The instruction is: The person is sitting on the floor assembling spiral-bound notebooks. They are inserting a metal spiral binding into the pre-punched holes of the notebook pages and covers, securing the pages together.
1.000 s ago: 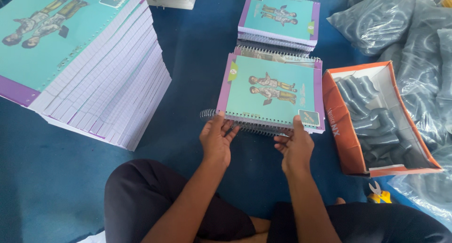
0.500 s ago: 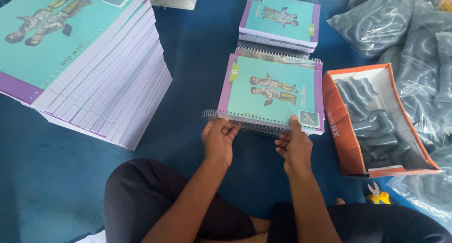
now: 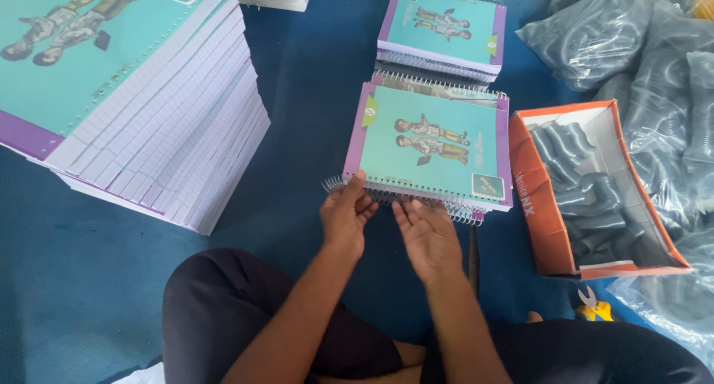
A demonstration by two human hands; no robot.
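At the bottom of the frame, crossed legs in dark trousers (image 3: pixel 245 317) were seen on the blue floor (image 3: pixel 312 94). Just above them, in the lower middle, the left hand (image 3: pixel 343 219) was laid on the near end of a wire spiral (image 3: pixel 401 198), with its fingers (image 3: pixel 357 187) curled loosely over the coil and the thumb at the notebook edge. The right hand (image 3: pixel 430 235) was held palm up and open just below the spiral, and nothing was gripped by it. The spiral ran along the near edge of the teal notebook (image 3: pixel 431 142), which was placed on a small pile in the middle of the frame.

For good work, it was judged that the coil should be turned evenly, with the notebook edge kept still, so that no hole is missed.

To the right, an orange box (image 3: pixel 539 205) with grey coils was seen, small yellow cutters (image 3: pixel 593 304) near its lower corner, and clear bags of coils (image 3: pixel 632 34) at the upper right. A second notebook pile (image 3: pixel 445 27) lay further up. A tall stack of covered pages (image 3: pixel 149 131) filled the upper left.
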